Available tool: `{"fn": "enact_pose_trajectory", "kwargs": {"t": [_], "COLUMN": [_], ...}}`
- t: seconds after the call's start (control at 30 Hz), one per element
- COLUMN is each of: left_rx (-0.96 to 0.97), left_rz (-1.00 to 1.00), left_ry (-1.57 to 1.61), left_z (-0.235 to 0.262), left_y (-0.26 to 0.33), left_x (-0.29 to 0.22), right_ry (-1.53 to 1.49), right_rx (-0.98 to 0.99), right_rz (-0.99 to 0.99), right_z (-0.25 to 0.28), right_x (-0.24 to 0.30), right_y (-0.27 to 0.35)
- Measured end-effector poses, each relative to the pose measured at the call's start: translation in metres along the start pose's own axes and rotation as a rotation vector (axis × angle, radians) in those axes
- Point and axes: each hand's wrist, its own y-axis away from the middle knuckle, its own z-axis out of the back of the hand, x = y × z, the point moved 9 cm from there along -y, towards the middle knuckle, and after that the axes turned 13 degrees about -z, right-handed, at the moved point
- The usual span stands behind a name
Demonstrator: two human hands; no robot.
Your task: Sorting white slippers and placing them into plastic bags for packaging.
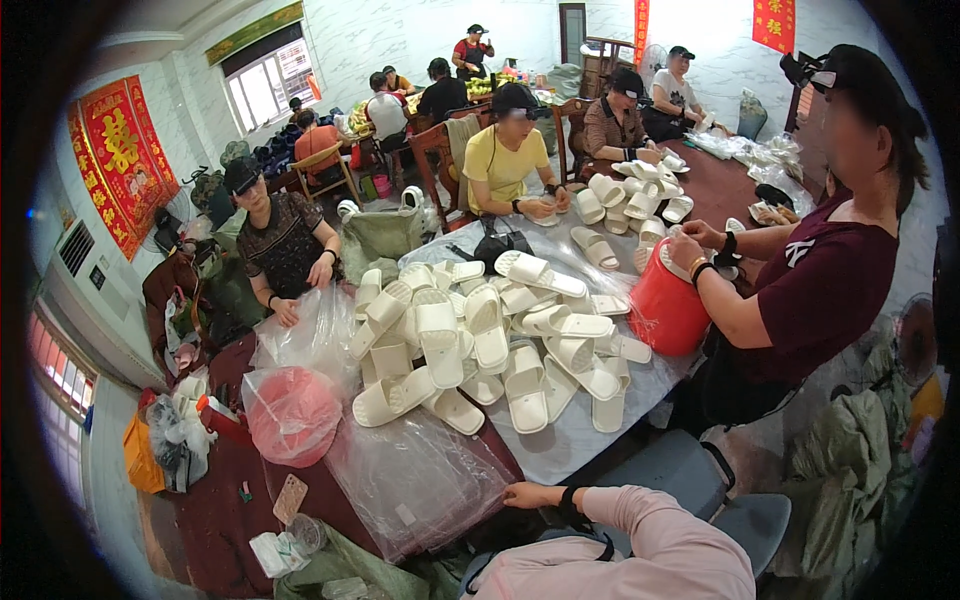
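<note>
My right hand (pixel 530 495) comes in from the lower right in a pink sleeve with a black band on the wrist. It lies flat at the near table edge, fingers pointing left, touching a stack of clear plastic bags (pixel 420 480). Nothing shows in its grasp. Beyond the bags a big pile of white slippers (pixel 480 340) lies on a plastic sheet in the middle of the table. My left hand is out of view.
A red bucket (pixel 665 310) stands right of the pile, under the hands of a person in a maroon shirt (pixel 820 290). A bagged red basin (pixel 293 412) sits left. Other people (pixel 500 165) sit around the dark red table (pixel 230 500). A grey chair (pixel 680 470) is by my arm.
</note>
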Motion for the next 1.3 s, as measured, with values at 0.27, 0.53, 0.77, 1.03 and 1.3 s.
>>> {"fn": "enact_pose_trajectory", "kwargs": {"t": [0.27,0.53,0.77,1.03,1.3], "left_rx": [0.010,0.034,0.071,0.073,-0.254], "left_rz": [-0.073,-0.122,-0.141,-0.112,-0.346], "left_ry": [-0.015,-0.026,-0.035,-0.039,-0.403], "left_z": [0.044,0.085,0.119,0.167,0.247], "left_y": [-0.028,-0.037,-0.027,0.009,-0.088], "left_x": [-0.001,-0.007,-0.010,-0.008,-0.116], "right_ry": [0.037,-0.098,0.502,0.721,0.629], "right_rx": [0.045,-0.125,-0.332,-0.290,-0.248], "right_rz": [-0.009,0.079,0.204,0.233,-0.104], "right_z": [0.017,0.041,0.015,-0.040,-0.055], "right_x": [0.059,0.118,0.127,0.115,0.082], "right_y": [0.007,-0.009,-0.025,-0.043,-0.047]}}
